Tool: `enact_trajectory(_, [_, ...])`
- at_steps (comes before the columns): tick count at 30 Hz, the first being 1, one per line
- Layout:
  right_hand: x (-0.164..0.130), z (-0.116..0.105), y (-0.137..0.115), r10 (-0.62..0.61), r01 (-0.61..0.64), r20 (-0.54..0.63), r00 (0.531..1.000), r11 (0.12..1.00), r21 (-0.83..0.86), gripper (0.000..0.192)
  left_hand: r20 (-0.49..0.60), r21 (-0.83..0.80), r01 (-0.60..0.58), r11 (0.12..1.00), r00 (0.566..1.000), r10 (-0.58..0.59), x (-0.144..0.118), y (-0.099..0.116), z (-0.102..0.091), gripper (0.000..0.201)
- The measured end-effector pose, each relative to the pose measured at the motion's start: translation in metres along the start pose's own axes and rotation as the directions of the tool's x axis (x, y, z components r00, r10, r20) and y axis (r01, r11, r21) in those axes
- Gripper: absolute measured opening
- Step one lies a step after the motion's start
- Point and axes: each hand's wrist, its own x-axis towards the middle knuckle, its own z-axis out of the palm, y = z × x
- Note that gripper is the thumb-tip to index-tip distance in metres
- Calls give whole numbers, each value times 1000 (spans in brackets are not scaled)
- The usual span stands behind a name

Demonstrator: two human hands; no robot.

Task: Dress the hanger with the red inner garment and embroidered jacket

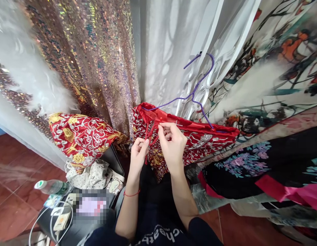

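Your right hand (172, 143) pinches a thin red cord (151, 131) between thumb and fingertips, just at the top edge of the red dress (199, 138). Your left hand (138, 152) is closed on the lower part of the same cord, with the fingers curled in. How the cord ends are crossed I cannot tell, because your fingers hide that place.

The cord runs from your hands up to the neckline, almost upright. The dress hangs on a purple hanger (196, 90). Its long axis goes from left to right, a little lower on the right side, and the hook points up and to the left. The lower part of the dress is hidden behind your arms and your dark clothes.

On your left wrist sits a thin red bracelet (131, 194). Left of the dress lies another red embroidered cloth (78, 136), and behind it hangs a sequin fabric (96, 61). At the lower left you have a bottle (52, 187) and a white charger (61, 220) with cables; one item between them is blurred and cannot be made out. On the right, painted fabrics (276, 68) are cut off by the frame edge.
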Motion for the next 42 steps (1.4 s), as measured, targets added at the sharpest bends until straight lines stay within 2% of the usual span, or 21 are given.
enact_trajectory(3, [5, 10, 3, -39, 39, -22, 999, 999, -3, 11, -2, 16, -20, 1000, 1000, 20, -1, 0, -1, 47])
enact_trajectory(5, [8, 16, 7, -58, 58, 3, 998, 998, 14, 11, -12, 41, -36, 999, 999, 37, -3, 0, -1, 46])
enact_trajectory(7, [10, 22, 12, -67, 66, 82, 994, 998, 12, 12, -19, 57, -52, 997, 998, 54, -4, 1, 0, 45])
enact_trajectory(9, [10, 25, 18, -85, 100, 217, 973, 993, -61, 15, -22, 46, -63, 997, 998, 64, -6, 2, 1, 44])
enact_trajectory(12, [8, 24, 21, -134, 237, 432, 892, 952, -193, 22, -36, 8, -77, 997, 996, 77, -7, 5, 2, 43])
enact_trajectory(14, [7, 20, 18, -176, 293, 481, 859, 939, -179, 24, -48, -9, -83, 997, 995, 82, -7, 6, 1, 43])
enact_trajectory(15, [6, 18, 16, -195, 285, 464, 864, 949, -133, 23, -56, -13, -84, 996, 995, 83, -7, 6, 1, 42])
enact_trajectory(17, [2, 13, 13, -176, 194, 338, 925, 981, -21, 23, -73, -24, -80, 996, 994, 79, -7, 7, 2, 43])
enact_trajectory(19, [-7, 9, 16, -38, 30, 184, 982, 998, 47, 24, -87, -42, -63, 997, 994, 60, -6, 9, 2, 45])
enact_trajectory(21, [-19, 8, 27, 150, -157, 154, 977, 987, 33, 23, -84, -64, -26, 998, 996, 20, -5, 10, 3, 48])
enact_trajectory(23, [-30, 11, 42, 266, -277, 271, 925, 961, 5, 18, -72, -70, 18, 997, 997, -23, -4, 11, 5, 49])
enact_trajectory(24, [-33, 14, 49, 272, -302, 355, 894, 953, 31, 22, -65, -63, 37, 997, 997, -41, -4, 11, 5, 50])
enact_trajectory(27, [-33, 23, 63, 117, -299, 538, 835, 917, 265, 48, -44, -19, 74, 997, 996, -75, -3, 10, 5, 50])
enact_trajectory(29, [-26, 26, 64, -1, -252, 556, 831, 890, 380, 41, -23, 12, 67, 998, 997, -67, -3, 8, 4, 48])
enact_trajectory(31, [-18, 26, 62, -57, -186, 531, 845, 901, 392, 24, 10, 51, 54, 997, 998, -55, -2, 7, 2, 46])
enact_trajectory(33, [-13, 24, 61, -65, -137, 513, 856, 928, 346, 19, 1, 95, 37, 995, 999, -37, 0, 6, -2, 45])
enact_trajectory(35, [-10, 20, 64, -31, -111, 502, 865, 962, 251, 21, -69, 132, -7, 991, 998, 16, 7, 9, -5, 49])
enact_trajectory(37, [-8, 13, 72, 40, -100, 439, 898, 989, 113, 22, -163, 175, -105, 979, 978, 134, 18, 14, -9, 52])
enact_trajectory(38, [-7, 8, 77, 82, -104, 365, 927, 994, 42, 22, -198, 206, -169, 964, 957, 210, 26, 18, -11, 50])
enact_trajectory(40, [-5, -2, 86, 157, -150, 143, 977, 987, -60, 23, -239, 282, -301, 911, 898, 370, 45, 25, -14, 40])
enact_trajectory(42, [-2, -13, 92, 208, -212, -47, 977, 973, -88, 24, -238, 381, -386, 840, 837, 492, 63, 30, -16, 30])
